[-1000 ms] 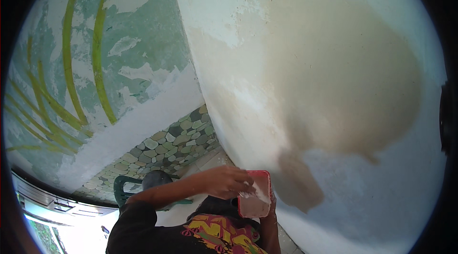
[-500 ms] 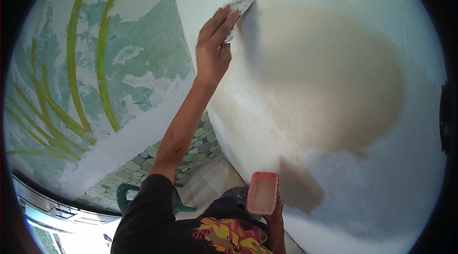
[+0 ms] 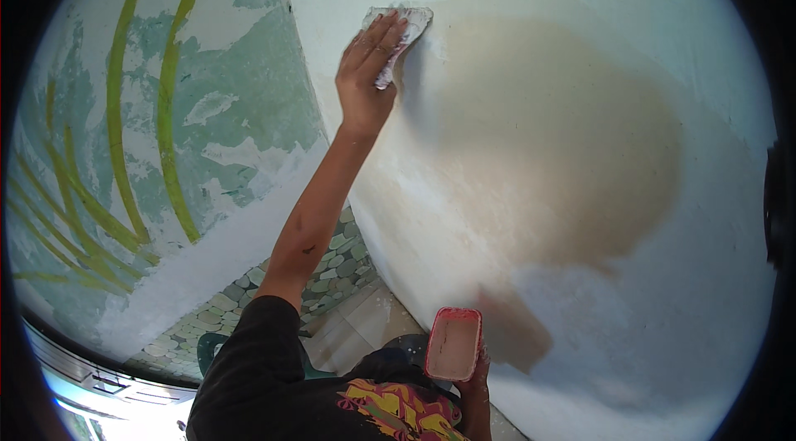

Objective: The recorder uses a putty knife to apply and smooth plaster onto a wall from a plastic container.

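My left hand (image 3: 366, 68) is raised high, its fingers laid over a flat scraper (image 3: 417, 20) crusted with white filler. The scraper rests against the pale wall (image 3: 531, 109), at the left border of a big beige, damp-looking patch. Down low, close to my body, my right hand (image 3: 476, 376) grips a red rectangular tub (image 3: 429, 350) by its right side. Smooth beige paste (image 3: 456, 348) lies inside it. Most of the fingers under the tub are hidden.
To the left, a second wall (image 3: 240, 84) has patchy green paint and yellow-green painted stripes. A band of pebble stones (image 3: 240, 292) runs along its foot. Beside my left sleeve is part of a green plastic chair (image 3: 209, 350). Pale floor tiles (image 3: 365, 321) show below.
My left hand has shifted slightly down and left along the wall, and the scraper now shows more of its flat face. The tub stays in my right hand.
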